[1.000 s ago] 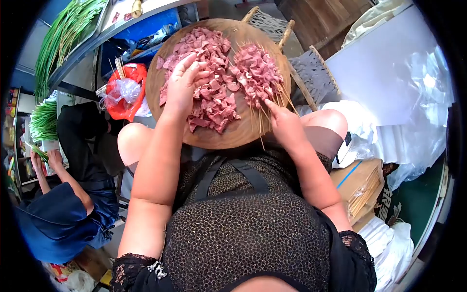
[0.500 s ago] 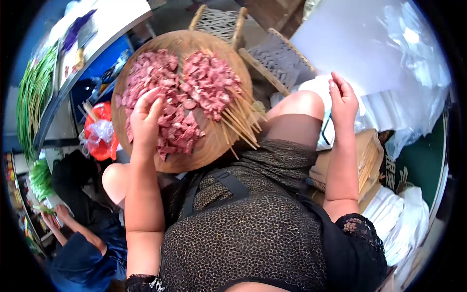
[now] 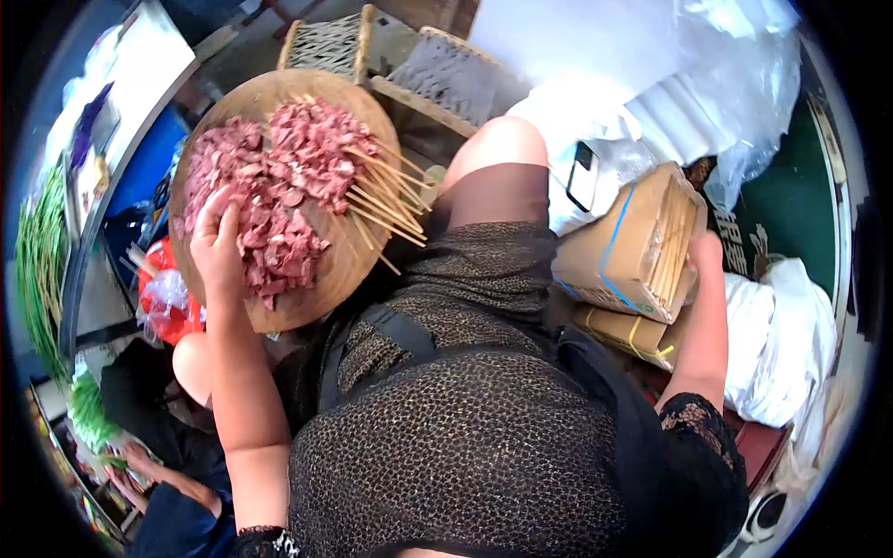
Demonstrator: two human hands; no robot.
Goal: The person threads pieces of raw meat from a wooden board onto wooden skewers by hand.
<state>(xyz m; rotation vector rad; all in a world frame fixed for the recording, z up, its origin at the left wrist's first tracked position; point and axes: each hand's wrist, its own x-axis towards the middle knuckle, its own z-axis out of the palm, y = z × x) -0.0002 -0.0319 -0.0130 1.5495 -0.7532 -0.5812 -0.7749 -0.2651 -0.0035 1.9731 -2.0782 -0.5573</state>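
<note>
A round wooden board [image 3: 346, 279] carries heaps of sliced raw meat [image 3: 279, 246]. Several skewers [image 3: 386, 212] rest at its right side, their far ends among the meat. Over the left part of the heap is my left hand [image 3: 217, 244], its fingers curled and pressed together; whatever is between the fingertips cannot be made out. My right hand [image 3: 707, 258] is at the end of an opened cardboard box [image 3: 609, 237], where a bundle of bamboo sticks [image 3: 672, 251] shows. Its fingers are mostly hidden, so their grip is unclear.
Low woven stools [image 3: 446, 79] stand beyond the board. White plastic bags [image 3: 777, 339] lie right of the box, and a phone [image 3: 583, 177] rests on white plastic. Left are a red bag [image 3: 167, 288] and green stalks [image 3: 42, 270]. Another person's hands [image 3: 139, 470] work at lower left.
My right hand has come down from the raised position to the box of sticks. The view has turned right, shifting the board leftward. My left hand remains over the meat.
</note>
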